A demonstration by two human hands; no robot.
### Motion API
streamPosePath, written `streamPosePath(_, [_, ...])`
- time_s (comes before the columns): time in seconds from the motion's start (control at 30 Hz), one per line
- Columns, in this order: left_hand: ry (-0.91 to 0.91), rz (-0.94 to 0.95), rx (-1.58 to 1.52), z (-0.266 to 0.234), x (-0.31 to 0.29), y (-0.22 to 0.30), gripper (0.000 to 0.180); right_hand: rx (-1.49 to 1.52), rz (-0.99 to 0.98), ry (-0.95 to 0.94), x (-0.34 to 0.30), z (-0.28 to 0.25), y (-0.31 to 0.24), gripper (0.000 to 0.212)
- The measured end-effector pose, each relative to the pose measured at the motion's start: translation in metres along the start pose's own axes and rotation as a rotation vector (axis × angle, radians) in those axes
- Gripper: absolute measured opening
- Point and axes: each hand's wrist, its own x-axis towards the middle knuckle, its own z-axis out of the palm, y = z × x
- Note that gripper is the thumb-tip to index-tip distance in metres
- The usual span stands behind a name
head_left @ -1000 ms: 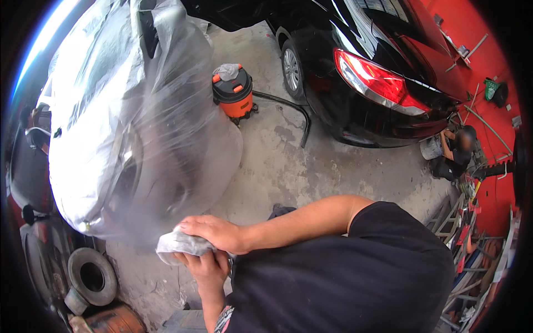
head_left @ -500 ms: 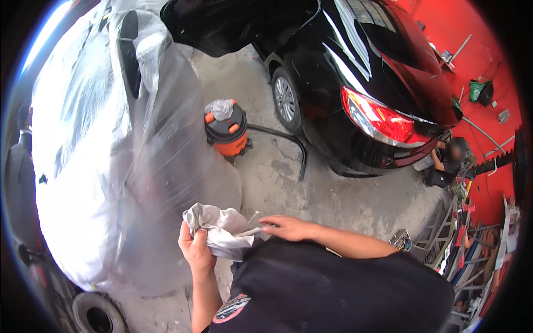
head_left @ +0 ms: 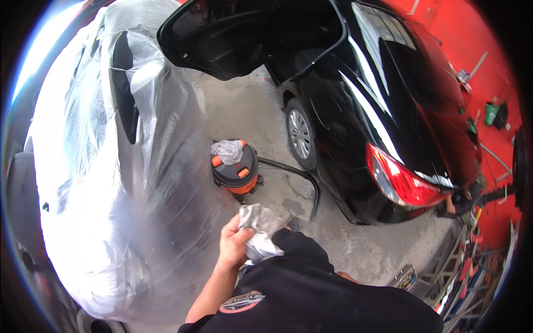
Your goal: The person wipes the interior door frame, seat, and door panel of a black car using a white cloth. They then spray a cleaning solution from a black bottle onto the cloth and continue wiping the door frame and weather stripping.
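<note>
My left hand [head_left: 234, 242] is closed on a crumpled grey-white cloth [head_left: 259, 228], held in front of my dark shirt. The thumb lies over the bunched fabric, and its loose part hangs to the right. Of my right arm only a small patch of skin [head_left: 347, 276] shows past the shirt. Another bit of skin shows beside the cloth; I cannot make out whether it belongs to my right hand. The right fingers are hidden. Beyond the cloth stands an orange and black shop vacuum [head_left: 237, 173] with a second grey cloth [head_left: 228, 151] lying on its lid.
A car under clear plastic sheeting [head_left: 166, 222] fills the left. To the right stands a black car [head_left: 355, 105] with a door [head_left: 222, 47] open. The vacuum hose [head_left: 302, 175] lies on the concrete floor. Metal frames [head_left: 444, 261] stand at right; a person [head_left: 463, 201] is partly hidden behind the car.
My right hand has come away from its open position by the cloth and is largely out of sight. My left hand and the cloth have shifted right. The view has moved, so the vacuum appears lower.
</note>
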Motion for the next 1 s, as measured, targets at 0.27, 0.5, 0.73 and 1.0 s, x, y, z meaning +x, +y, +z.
streamPosePath(0.27, [-0.006,0.098,-0.132,0.045,0.136,0.023,0.049,0.026,-0.711,0.570,0.099,-0.268,-0.316,0.040])
streamPosePath(0.5, [-0.027,0.185,-0.142,0.082,0.254,0.047,0.052,0.120,-0.958,0.697,0.003,-0.449,-0.494,0.035])
streamPosePath(0.73, [-0.119,0.151,-0.246,0.098,0.433,0.041,0.049,-0.132,-0.821,1.026,-0.035,-0.619,-0.534,0.043])
streamPosePath(1.0, [-0.310,0.262,0.192,0.222,0.673,0.056,0.045,-1.010,-0.684,1.329,0.069,-0.814,-0.679,0.049])
